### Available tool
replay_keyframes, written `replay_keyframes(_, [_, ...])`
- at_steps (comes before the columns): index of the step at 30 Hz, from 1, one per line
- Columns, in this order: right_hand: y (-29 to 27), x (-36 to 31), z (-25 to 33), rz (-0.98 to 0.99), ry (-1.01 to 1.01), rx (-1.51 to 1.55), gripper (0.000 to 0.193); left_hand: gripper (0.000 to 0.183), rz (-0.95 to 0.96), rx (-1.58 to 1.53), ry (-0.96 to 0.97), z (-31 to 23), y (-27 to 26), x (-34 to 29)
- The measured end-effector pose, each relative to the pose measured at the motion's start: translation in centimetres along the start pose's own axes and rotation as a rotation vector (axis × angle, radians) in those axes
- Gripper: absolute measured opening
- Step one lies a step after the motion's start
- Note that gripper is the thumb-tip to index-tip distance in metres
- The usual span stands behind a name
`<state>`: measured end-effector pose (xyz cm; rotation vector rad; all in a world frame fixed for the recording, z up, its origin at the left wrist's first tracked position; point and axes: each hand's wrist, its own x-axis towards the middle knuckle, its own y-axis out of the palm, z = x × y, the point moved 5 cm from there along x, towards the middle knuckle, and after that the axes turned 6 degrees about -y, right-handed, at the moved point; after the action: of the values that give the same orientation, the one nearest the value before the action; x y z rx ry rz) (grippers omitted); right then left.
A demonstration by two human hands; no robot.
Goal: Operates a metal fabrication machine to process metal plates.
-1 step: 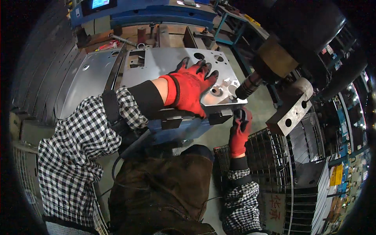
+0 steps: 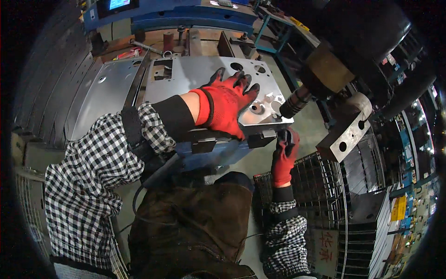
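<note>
A flat grey sheet-metal plate with cut-out holes lies over the work stand in front of me. My left hand, in a red glove with dark fingertips, rests palm down on it, fingers spread. Beside the plate's near right corner, slightly below its edge, is my right hand, gloved the same way. Its fingers are curled closed; whatever is inside them is hidden. Close above that corner, a dark cylindrical tool points down from the machine head, near the plate's round holes.
To the right, a metal arm with holes juts out from the machine. A second sheet-metal panel lies at left. Wire baskets stand at lower right. Behind the plate are a wrench and a blue machine bed.
</note>
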<state>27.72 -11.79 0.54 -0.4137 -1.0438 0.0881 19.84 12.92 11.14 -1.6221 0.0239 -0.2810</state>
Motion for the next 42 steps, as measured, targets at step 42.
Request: replay_keyframes(42, [-0.5,0.5,-0.1,0.127,-0.124,-0.244,0.038,0.129,-0.027,0.075,0.014,0.3,1.2,-0.2])
